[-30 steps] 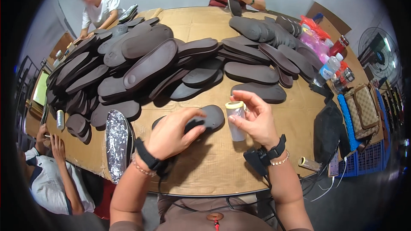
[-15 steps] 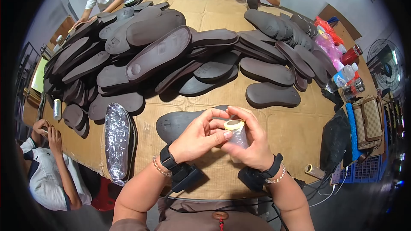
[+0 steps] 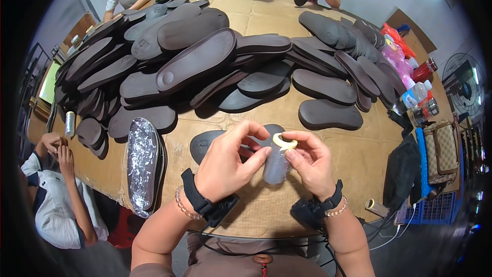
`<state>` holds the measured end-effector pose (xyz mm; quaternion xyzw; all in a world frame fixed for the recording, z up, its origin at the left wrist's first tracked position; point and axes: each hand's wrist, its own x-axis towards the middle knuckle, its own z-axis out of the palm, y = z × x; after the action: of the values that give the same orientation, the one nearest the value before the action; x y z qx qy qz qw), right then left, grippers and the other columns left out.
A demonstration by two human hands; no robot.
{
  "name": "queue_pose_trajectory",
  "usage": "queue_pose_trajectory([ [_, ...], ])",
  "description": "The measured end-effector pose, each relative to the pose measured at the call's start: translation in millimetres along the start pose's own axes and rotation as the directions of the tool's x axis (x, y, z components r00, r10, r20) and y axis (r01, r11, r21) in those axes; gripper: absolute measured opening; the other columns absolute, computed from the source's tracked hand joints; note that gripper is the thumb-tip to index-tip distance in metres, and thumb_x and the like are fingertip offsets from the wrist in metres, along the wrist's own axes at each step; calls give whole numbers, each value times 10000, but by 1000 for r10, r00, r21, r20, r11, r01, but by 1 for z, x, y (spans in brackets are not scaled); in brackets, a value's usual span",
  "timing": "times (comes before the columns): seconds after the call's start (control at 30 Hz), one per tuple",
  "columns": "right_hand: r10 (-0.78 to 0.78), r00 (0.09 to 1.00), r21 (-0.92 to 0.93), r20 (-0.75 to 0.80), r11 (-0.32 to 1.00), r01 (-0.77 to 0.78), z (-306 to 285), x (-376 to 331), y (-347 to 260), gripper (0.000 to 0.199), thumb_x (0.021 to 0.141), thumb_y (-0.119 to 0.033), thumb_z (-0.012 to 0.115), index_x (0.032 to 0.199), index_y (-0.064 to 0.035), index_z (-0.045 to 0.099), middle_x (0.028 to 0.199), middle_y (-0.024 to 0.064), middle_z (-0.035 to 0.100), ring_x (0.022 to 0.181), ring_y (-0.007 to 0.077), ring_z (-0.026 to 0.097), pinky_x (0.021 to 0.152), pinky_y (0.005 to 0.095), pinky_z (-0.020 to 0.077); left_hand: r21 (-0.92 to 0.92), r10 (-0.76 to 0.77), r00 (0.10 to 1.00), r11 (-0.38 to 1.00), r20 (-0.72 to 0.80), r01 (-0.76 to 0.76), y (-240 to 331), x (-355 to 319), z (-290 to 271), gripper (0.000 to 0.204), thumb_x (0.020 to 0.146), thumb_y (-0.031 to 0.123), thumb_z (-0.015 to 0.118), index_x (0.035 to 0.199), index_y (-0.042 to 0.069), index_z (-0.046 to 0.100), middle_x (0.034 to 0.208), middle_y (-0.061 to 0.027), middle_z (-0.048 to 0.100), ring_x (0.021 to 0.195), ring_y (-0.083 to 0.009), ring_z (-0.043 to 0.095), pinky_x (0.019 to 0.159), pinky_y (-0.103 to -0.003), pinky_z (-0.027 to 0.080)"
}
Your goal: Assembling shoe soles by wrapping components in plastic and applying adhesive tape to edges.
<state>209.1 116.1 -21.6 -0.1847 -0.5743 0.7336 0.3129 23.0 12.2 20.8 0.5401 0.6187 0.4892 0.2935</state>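
Both hands meet just below the dark sole (image 3: pixel 210 141) that lies flat on the desk (image 3: pixel 353 154), and that sole serves as the landmark here. The left hand (image 3: pixel 225 166) curls around the side of a small grey bottle (image 3: pixel 275 166), its fingers (image 3: pixel 253 161) pressed against the bottle's body with the thumb reaching toward the top. The right hand (image 3: pixel 310 161) holds the bottle from the other side, its fingers (image 3: pixel 297 141) pinching at the yellowish ring-shaped cap (image 3: pixel 283 142) on the bottle's mouth. The bottle stands roughly upright, held above the desk just to the right of the dark sole and partly overlapping it. Left of that sole lies a silver foil-covered sole (image 3: pixel 142 161). Beyond it, a big heap of dark soles (image 3: pixel 205 56) spreads across the desk. Right of it sits one separate sole (image 3: pixel 330 114).
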Motion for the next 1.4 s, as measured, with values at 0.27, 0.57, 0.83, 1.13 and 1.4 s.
queue_pose_trajectory([
  [0.27, -248, 968, -85, -39, 966, 244, 7, -1, 16, 306, 898, 64, 748, 1149, 8, 581, 1314, 111, 538, 1112, 162, 638, 970, 301, 554, -74, 68, 995, 995, -72, -73, -19, -16, 5, 243, 849, 17, 775, 1066, -22, 672, 1010, -66, 713, 869, -117, 710, 820, -264, 586],
  [0.57, -259, 966, -325, 21, 912, 251, 8, -3, 15, 337, 844, 37, 804, 1105, -9, 597, 1269, 116, 540, 1099, 158, 639, 944, 286, 562, -57, 151, 986, 986, -69, -155, -26, -14, 3, 216, 819, 19, 793, 1019, -5, 714, 982, -88, 717, 821, -133, 716, 750, -255, 596],
  [0.83, -266, 963, -408, 45, 875, 261, 8, -3, 13, 326, 807, 31, 825, 1057, -20, 621, 1200, 113, 584, 1102, 177, 622, 936, 296, 539, -101, 142, 988, 984, -58, -147, -29, -14, 4, 198, 825, 49, 792, 997, 14, 699, 951, -77, 683, 819, -165, 700, 688, -265, 587],
  [1.13, -239, 969, -406, 57, 882, 241, 4, -1, 9, 347, 819, -38, 838, 1079, -19, 609, 1117, 89, 596, 1041, 158, 611, 890, 287, 525, -162, 152, 988, 976, 10, -149, -26, -12, -3, 115, 846, 7, 776, 929, 7, 697, 1002, -78, 690, 851, -120, 674, 668, -223, 565],
  [1.4, -45, 998, -412, 53, 909, 63, 7, -5, -2, 472, 824, -79, 828, 1204, -1, 559, 1094, 43, 584, 966, 86, 611, 864, 242, 535, -286, 96, 985, 957, 145, -51, -24, -16, -3, 118, 858, -4, 748, 861, 10, 631, 991, -77, 711, 829, -69, 636, 696, -211, 538],
])
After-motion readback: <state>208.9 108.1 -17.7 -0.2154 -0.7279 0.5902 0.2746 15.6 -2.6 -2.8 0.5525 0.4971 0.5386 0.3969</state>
